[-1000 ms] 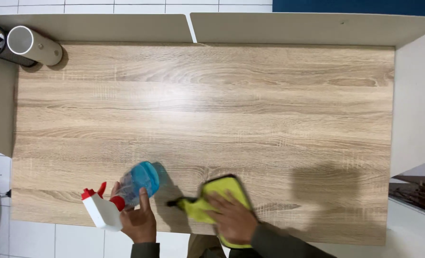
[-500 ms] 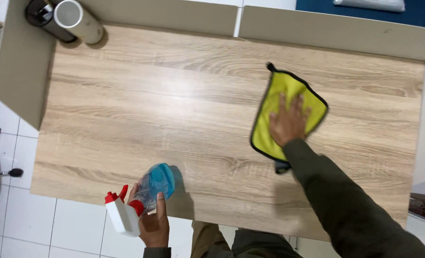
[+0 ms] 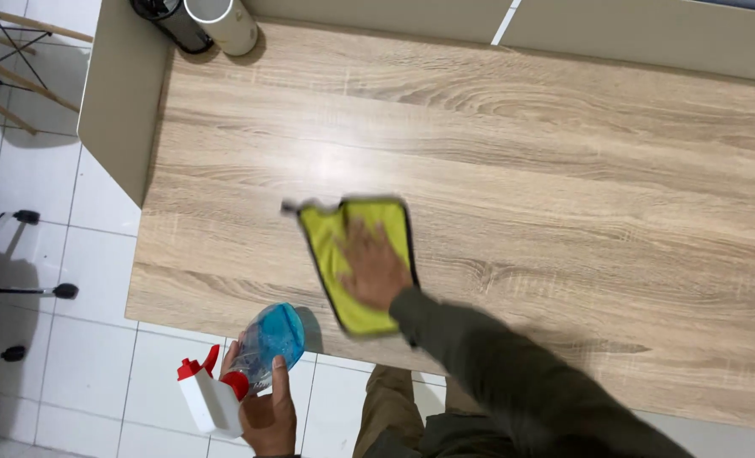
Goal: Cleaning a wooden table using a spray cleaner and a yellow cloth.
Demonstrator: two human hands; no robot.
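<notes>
Two hands at work, one thing each. Right hand [image 3: 376, 270] lies flat w/ fingers spread on a yellow cloth [image 3: 356, 254] w/ dark edging, pressing it onto the wooden desk [image 3: 564, 170]. Cloth sits on the desk's near-left part, just in from the near edge; its near end comes close to that edge, and one corner trails off toward the desk's left side. Picture is blurred round hand and cloth, so exact finger positions hard to tell.

Left hand [image 3: 267, 411] is off the desk, just beyond its near edge, left of the cloth. It's wrapped round the neck of a spray bottle [image 3: 246, 360]: clear blue body, white head, red trigger. Bottle is tilted, base touching or just over the desk's near edge; can't tell which. Thumb lies along the body.

At the desk's far-left corner stand a white tube [image 3: 222, 21] and a dark mesh holder [image 3: 169, 19], touching or nearly so, well apart from the cloth. Beige panels [image 3: 114, 110] wall the desk's left and far sides. White tile floor [image 3: 55, 170] lies left of the desk, w/ chair legs [image 3: 21, 288] on it.

Risks, as I judge: cloth is near the edge, so a pull toward the body could drag it off. Bottle is held loosely at an angle and could slip or drip onto the floor.
</notes>
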